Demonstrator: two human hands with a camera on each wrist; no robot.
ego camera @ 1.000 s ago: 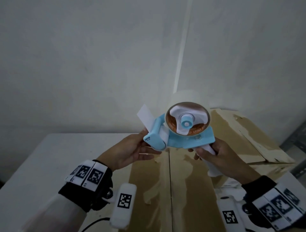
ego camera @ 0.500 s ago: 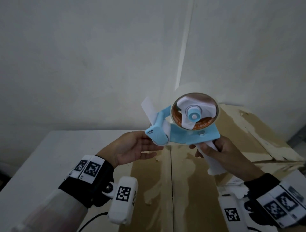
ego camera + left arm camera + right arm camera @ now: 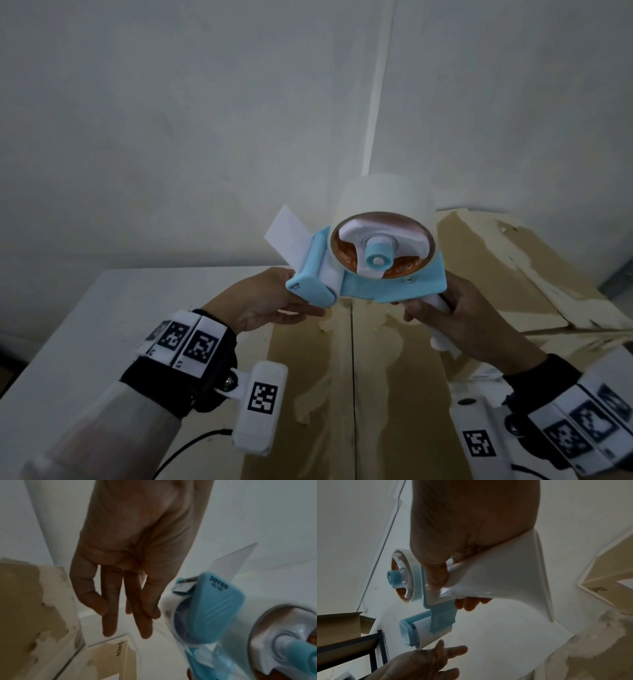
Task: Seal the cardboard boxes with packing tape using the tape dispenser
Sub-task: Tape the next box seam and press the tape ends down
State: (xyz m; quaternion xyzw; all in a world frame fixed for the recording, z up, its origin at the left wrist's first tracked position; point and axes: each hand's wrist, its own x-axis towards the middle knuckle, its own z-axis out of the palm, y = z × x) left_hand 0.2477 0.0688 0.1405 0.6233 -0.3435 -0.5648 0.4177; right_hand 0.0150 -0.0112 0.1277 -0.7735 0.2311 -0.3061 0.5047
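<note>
A closed cardboard box [image 3: 342,394] lies nearest, its centre seam untaped. Above it, the right hand [image 3: 459,318] grips the white handle of a blue tape dispenser [image 3: 373,270]. The left hand [image 3: 263,301], fingers straight and relaxed, hovers just beside the dispenser's roller end. A white wall [image 3: 171,120] stands beyond.

A tape dispenser [image 3: 373,274] is held in the air above a cardboard box [image 3: 346,377] on a table [image 3: 85,329]. A left hand [image 3: 270,301] is just beside its front end, a right hand [image 3: 459,318] around its handle behind. A second box [image 3: 513,274] lies to the right.
</note>
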